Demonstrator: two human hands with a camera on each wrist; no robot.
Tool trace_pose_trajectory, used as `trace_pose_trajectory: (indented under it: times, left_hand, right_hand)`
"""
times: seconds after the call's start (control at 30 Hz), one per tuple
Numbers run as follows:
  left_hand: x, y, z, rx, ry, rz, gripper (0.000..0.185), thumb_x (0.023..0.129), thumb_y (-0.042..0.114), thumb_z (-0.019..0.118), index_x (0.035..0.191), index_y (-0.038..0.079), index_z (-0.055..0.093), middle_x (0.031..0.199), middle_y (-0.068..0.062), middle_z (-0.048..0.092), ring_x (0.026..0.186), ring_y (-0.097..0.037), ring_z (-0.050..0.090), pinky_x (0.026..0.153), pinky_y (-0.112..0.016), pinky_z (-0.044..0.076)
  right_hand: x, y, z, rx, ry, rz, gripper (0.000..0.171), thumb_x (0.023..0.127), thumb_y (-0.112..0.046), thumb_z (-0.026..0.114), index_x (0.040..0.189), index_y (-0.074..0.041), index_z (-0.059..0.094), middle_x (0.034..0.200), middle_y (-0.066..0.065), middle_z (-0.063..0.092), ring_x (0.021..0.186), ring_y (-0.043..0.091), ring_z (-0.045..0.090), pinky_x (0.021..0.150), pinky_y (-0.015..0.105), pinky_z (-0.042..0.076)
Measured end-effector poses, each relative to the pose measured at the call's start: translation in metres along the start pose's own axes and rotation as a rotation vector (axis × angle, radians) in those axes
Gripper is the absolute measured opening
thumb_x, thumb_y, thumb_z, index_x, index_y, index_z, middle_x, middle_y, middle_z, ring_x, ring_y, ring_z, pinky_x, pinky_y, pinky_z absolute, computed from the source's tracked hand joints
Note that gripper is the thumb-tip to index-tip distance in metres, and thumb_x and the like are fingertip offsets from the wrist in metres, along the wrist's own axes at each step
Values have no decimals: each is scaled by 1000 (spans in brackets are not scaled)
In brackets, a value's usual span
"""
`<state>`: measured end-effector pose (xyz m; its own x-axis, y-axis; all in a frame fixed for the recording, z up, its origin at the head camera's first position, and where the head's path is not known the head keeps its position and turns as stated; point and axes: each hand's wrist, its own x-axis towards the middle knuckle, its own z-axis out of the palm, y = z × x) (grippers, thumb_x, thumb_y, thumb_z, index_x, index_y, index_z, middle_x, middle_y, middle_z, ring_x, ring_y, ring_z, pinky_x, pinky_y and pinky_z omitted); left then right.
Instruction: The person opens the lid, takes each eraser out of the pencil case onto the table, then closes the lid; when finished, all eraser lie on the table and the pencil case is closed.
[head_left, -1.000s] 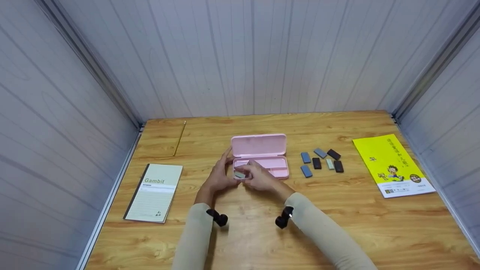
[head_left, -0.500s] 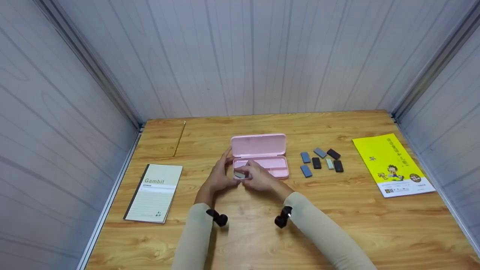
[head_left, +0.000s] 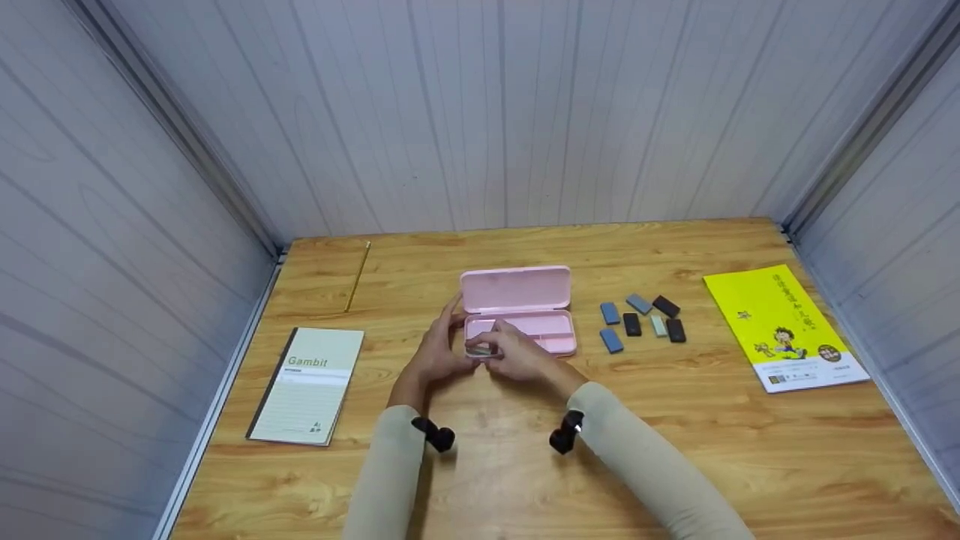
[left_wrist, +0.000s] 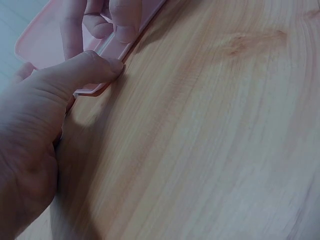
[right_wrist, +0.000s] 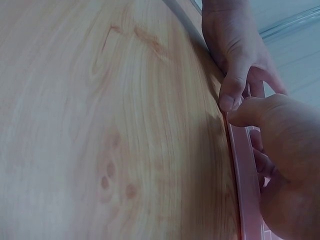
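1. Off to the left of the bench lies a Gambit notebook, with a pencil further back by the wall.
2. On the right, a yellow booklet lies flat, and between it and the middle sits a loose cluster of small erasers in blue, grey and black.
3. Centre stage: the pink pencil case, lid up and open, its long axis running left to right across the bench, opening facing the person.
4. The left hand holds the case's left end, fingers curled around the corner, thumb pressed to the front rim.
5. The right hand is at the left front of the tray, fingers curled over a small grey eraser at the tray's left end; whether they pinch it, I can't quite tell.
6. Both hands crowd that corner, hiding most of the tray's left part from the head view.
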<state>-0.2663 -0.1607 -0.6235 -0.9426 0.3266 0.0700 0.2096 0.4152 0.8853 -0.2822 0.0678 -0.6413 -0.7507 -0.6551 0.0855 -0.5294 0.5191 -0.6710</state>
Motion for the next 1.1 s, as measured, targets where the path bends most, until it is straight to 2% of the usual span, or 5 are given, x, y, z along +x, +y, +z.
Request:
trace_pose_trajectory:
  times: [0.2,0.57,0.7,0.97,1.1]
  left_hand:
    - [-1,1,0,-15,-6,-2,132,77,5,98,181,14,17,159,-23,65,157,-42,53,140,-64,21]
    - [-1,1,0,1,7,-7,132,76,4,97,181,12,18,160,-24,65,158,-43,51,139,-65,22]
    - [0,2,0,-2,3,-11,132,77,4,97,181,13,18,160,-23,65,158,-42,51,140,-64,20]
    - [-1,2,0,-12,8,-6,132,77,2,98,181,13,17,158,-23,66,156,-42,55,140,-63,23]
    - [-1,2,1,0,5,1,133,77,1,97,181,11,16,159,-24,66,156,-41,56,140,-60,24]
  right_hand:
    - [-3,-5,-3,-26,4,12,54,91,-7,78,143,-21,76,119,15,64,102,22,58,90,41,52]
    - [-6,-11,-7,-24,24,-47,57,89,0,74,145,-13,71,129,24,73,121,46,67,107,63,53]
    - [-6,-12,-10,2,34,-59,53,89,-1,74,140,-12,68,126,20,76,120,40,69,108,60,54]
    - [-5,5,-1,117,153,-27,40,98,-16,79,132,-23,60,88,-6,70,82,7,65,77,29,52]
    - [-7,2,-4,196,179,-31,35,101,-12,77,132,-18,61,89,-3,70,79,7,64,74,27,52]
